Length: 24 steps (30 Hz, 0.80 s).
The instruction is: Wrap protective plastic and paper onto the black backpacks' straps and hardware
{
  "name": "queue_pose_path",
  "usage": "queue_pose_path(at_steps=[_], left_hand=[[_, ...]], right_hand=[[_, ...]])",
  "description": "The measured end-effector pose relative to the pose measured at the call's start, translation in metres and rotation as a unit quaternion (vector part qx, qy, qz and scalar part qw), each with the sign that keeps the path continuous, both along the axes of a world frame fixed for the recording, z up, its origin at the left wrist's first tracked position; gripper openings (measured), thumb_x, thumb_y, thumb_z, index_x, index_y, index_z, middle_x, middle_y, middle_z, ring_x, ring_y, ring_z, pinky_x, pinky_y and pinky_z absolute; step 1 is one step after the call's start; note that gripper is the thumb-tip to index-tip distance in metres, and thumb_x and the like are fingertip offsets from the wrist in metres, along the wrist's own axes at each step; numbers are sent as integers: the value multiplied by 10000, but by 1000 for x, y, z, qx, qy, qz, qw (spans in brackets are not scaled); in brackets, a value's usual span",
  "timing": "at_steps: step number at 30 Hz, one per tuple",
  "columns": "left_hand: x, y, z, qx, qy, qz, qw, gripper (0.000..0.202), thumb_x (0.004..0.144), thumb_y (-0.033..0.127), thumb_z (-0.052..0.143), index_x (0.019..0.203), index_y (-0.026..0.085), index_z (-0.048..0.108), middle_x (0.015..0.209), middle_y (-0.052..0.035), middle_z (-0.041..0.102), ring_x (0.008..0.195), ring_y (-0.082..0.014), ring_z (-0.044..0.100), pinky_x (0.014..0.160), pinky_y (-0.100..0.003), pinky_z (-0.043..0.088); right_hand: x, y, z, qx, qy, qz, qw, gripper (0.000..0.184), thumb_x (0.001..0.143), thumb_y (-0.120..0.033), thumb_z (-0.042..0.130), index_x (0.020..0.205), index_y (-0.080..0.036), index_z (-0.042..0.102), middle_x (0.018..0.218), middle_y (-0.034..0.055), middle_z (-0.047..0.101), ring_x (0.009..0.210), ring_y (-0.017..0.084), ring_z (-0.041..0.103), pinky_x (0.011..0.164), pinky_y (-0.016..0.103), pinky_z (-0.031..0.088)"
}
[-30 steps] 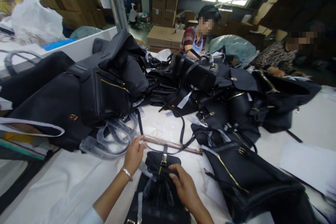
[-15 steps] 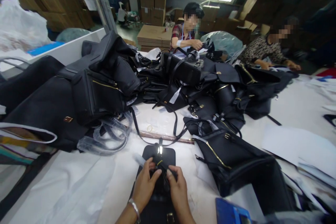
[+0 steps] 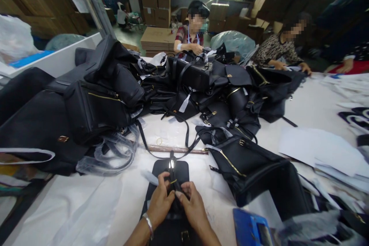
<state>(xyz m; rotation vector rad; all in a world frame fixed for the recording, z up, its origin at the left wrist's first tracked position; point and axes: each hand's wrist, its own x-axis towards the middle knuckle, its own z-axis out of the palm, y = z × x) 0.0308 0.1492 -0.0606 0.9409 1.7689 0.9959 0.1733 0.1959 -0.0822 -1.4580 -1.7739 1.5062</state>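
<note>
A small black bag [image 3: 170, 166] with a gold buckle lies flat on the white table in front of me. Over it, my left hand [image 3: 160, 200] and my right hand [image 3: 192, 203] pinch a black strap [image 3: 174, 189] between fingers and thumbs. A yellow band [image 3: 173, 181] sits around the strap just above the fingertips. Both hands are closed and close together. A silver bracelet circles my left wrist. Beside my left fingers a strip of clear plastic [image 3: 150, 177] sticks out. My palms cover part of the bag.
Black bags [image 3: 98, 102] are heaped on the left and across the back. An open black backpack [image 3: 259, 161] lies on the right, with a blue object [image 3: 251, 227] in front of it. Plastic-wrapped handles [image 3: 111, 153] rest at left. Co-workers [image 3: 193, 32] stand across the table.
My right fingers have moved left, closer to my left hand, over the strap. The whole view has shifted slightly, bringing another person's arm in at the far right.
</note>
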Motion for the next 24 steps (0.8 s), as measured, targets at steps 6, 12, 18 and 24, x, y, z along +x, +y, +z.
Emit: queue_pose_path(at_steps=[6,12,18,24], left_hand=[[0,9,-4,-33,85,-15,996,464,802,179,443,1241,212,295,921,-52,655,895,-241,632,843,-357,424],[-2,16,-7,-58,83,15,995,474,769,149,465,1211,227,315,864,-21,676,816,-222,657,777,-311,431],[-4,19,-18,-117,164,-107,974,326,750,147,461,1067,223,445,814,-35,673,820,-229,650,728,-285,401],[-9,25,-15,-134,279,-222,925,311,772,170,423,1062,180,537,839,-129,707,805,-304,661,661,-334,390]], right_hand=[[2,15,12,97,-111,128,981,247,924,-268,384,1086,-226,565,974,65,690,925,213,651,790,298,456],[21,33,22,148,-244,133,949,238,939,-256,352,965,-239,588,848,55,695,807,213,662,663,268,413],[28,33,-2,117,-264,66,955,213,916,-225,379,929,-240,591,840,50,684,791,225,654,662,287,420],[15,34,-5,149,-249,21,957,394,888,-111,316,1208,-214,522,1053,95,651,939,209,636,752,290,446]])
